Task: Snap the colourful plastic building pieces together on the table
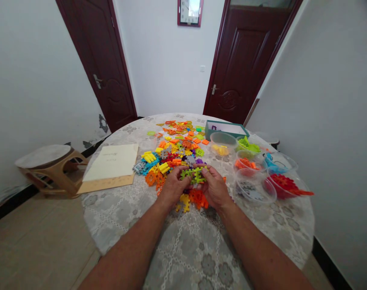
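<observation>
Both my hands hold lime-green interlocking plastic building pieces (196,175) over the near side of a colourful pile. My left hand (175,185) grips their left end, with thumb and fingers closed on it. On the right end, my right hand (214,186) has its thumb on top and its fingers behind. Whether the pieces are fully joined I cannot tell. Just below my hands lie orange-red pieces (198,199) and a yellow piece (185,203). The mixed pile of building pieces (174,155) spreads behind and to the left.
Clear plastic bowls with sorted pieces stand at the right, among them a bowl of grey pieces (255,197) and a bowl of red ones (282,181). A green-rimmed box (227,128) sits behind them. Papers (111,163) lie at the left edge of the round table (117,225).
</observation>
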`<state>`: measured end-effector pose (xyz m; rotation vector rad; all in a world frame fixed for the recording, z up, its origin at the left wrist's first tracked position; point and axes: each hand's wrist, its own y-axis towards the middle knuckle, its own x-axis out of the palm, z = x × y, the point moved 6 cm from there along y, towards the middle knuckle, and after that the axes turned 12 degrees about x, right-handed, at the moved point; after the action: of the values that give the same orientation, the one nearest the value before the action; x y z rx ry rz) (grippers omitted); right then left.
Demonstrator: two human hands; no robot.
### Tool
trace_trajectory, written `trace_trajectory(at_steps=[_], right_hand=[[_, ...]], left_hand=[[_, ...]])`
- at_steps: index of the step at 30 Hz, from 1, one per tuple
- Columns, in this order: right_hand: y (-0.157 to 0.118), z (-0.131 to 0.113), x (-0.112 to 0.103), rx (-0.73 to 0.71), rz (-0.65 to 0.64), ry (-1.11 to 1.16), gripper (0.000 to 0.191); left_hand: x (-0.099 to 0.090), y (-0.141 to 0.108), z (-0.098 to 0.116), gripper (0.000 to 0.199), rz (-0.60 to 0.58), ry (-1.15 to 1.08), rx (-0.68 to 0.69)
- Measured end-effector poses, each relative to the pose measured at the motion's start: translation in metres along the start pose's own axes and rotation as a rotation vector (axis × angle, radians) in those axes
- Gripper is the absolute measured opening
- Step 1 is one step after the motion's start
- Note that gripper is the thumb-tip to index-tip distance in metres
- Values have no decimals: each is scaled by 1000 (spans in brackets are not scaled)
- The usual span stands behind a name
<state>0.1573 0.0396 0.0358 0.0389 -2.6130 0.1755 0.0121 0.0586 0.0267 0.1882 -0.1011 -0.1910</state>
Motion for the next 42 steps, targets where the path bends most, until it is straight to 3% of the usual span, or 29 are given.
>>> trace_trajectory(at_steps=[3, 6, 16, 21, 28, 32, 35, 39, 42], right_hand=[[2, -3, -12, -26, 109, -50, 34], [5, 1, -22, 0, 184, -45, 34], [2, -1, -17, -101, 192, -3, 30], [3, 10, -9, -74, 129, -170, 37], [4, 16, -11, -189, 269, -406, 38], [1, 0, -6, -248, 243, -614, 36], [-3, -13, 1, -214, 143, -805, 31], [-13, -33, 3, -185, 108, -1022, 12], [-23, -49, 4, -187, 96, -1046, 16]], left_hand=[[-8, 1, 3, 47, 69, 99, 31], [-9, 3, 1, 50, 88, 59, 36], [-4, 4, -5, 42, 85, -111, 36], [3, 2, -6, 42, 31, -202, 12], [10, -1, -2, 49, -76, -206, 7], [4, 1, -2, 52, -67, -142, 9], [0, 2, 0, 54, -61, -51, 6], [8, -1, 8, 55, -141, 15, -4], [14, -4, 15, 57, -186, 6, -3]])
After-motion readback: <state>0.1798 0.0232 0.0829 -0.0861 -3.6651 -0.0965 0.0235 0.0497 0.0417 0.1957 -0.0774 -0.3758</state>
